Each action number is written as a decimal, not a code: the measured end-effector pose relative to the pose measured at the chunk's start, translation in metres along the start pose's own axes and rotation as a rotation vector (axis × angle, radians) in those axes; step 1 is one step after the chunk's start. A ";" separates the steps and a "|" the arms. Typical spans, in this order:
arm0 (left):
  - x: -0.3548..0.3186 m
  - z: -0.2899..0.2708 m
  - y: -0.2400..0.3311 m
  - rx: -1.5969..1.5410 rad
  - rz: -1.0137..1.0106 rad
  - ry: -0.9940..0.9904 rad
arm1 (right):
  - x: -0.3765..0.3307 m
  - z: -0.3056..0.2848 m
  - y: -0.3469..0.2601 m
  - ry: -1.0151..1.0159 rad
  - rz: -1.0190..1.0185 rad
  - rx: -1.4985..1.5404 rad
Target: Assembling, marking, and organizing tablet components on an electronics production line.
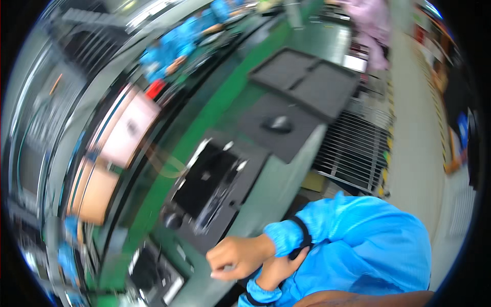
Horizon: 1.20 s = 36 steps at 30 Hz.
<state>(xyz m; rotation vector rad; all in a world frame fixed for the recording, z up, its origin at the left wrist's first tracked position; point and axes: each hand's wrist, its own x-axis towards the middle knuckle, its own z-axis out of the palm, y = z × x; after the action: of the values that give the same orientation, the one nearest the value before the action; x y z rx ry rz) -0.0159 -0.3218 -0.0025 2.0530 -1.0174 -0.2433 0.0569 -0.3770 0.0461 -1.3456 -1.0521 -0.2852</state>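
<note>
My right hand (238, 257) is curled into a loose fist over the near edge of the green worktop, and I see nothing in it. My left hand (280, 270) lies under the right forearm, its thumb and fingers closed on the blue sleeve cuff by a black band (303, 236). A dark flat panel (204, 176) with pale strips at its rim rests on a black mat (253, 176) ahead of my hands. Nearer on the left is a similar dark device (148, 271), blurred. A round dark object (173, 221) sits beside the mat.
Farther along the worktop (276, 192), a black rounded object (279, 124) lies on a dark mat beneath a large two-part black tray (302, 77). Pink (130, 125) and orange bins (94, 192) line the left. A wire rack (353, 148) stands right. Co-workers in blue and pink sit farther off.
</note>
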 end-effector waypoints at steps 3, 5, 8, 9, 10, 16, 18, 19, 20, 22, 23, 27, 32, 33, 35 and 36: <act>-0.017 0.022 -0.025 -0.173 0.028 -0.040 | 0.000 -0.021 -0.031 -0.083 0.451 0.773; -0.019 0.029 -0.028 -0.165 0.094 0.109 | 0.000 -0.028 -0.045 -0.072 0.554 1.090; -0.033 0.019 -0.012 -0.180 0.004 0.190 | -0.003 -0.015 -0.045 -0.087 0.658 1.530; -0.032 0.013 -0.008 -0.191 -0.002 0.185 | -0.005 -0.015 -0.045 -0.123 0.674 1.536; -0.031 0.006 -0.004 -0.203 -0.005 0.177 | -0.008 -0.015 -0.044 -0.119 0.636 1.122; -0.048 -0.097 0.033 -0.261 -0.206 -0.005 | -0.039 -0.014 -0.006 -0.053 0.519 0.334; -0.056 -0.113 0.039 -0.350 0.027 0.374 | -0.043 -0.001 0.002 -0.182 0.769 0.596; -0.047 -0.112 0.038 -0.407 0.220 0.624 | -0.064 0.013 0.013 -0.328 0.699 0.682; -0.052 -0.130 0.035 -0.347 0.169 0.594 | -0.073 0.032 0.017 -0.432 0.649 0.554; -0.042 -0.136 0.022 -0.472 0.124 0.914 | -0.069 0.062 0.007 -0.581 0.430 0.469; -0.041 -0.140 0.014 -0.434 0.013 1.010 | -0.058 0.069 0.000 -0.587 0.521 0.510; -0.052 -0.166 -0.004 -0.416 0.085 1.251 | -0.058 0.094 0.019 -0.492 0.735 0.560; -0.085 -0.205 0.001 -0.590 0.309 1.523 | -0.057 0.099 0.024 -0.782 1.013 0.696; -0.093 -0.212 0.006 -0.807 0.399 1.485 | -0.049 0.102 0.023 -0.831 1.027 0.800; -0.104 -0.220 0.003 -1.213 0.579 1.366 | -0.049 0.103 0.027 -0.857 0.993 0.749; -0.106 -0.221 -0.001 -1.409 0.621 1.317 | -0.049 0.102 0.025 -0.846 0.987 0.727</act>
<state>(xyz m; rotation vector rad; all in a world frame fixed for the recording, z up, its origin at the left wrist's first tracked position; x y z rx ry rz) 0.0221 -0.1144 0.1225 0.2839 -0.2937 0.5418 0.0020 -0.2991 -0.0195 -1.1283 -0.8650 1.3716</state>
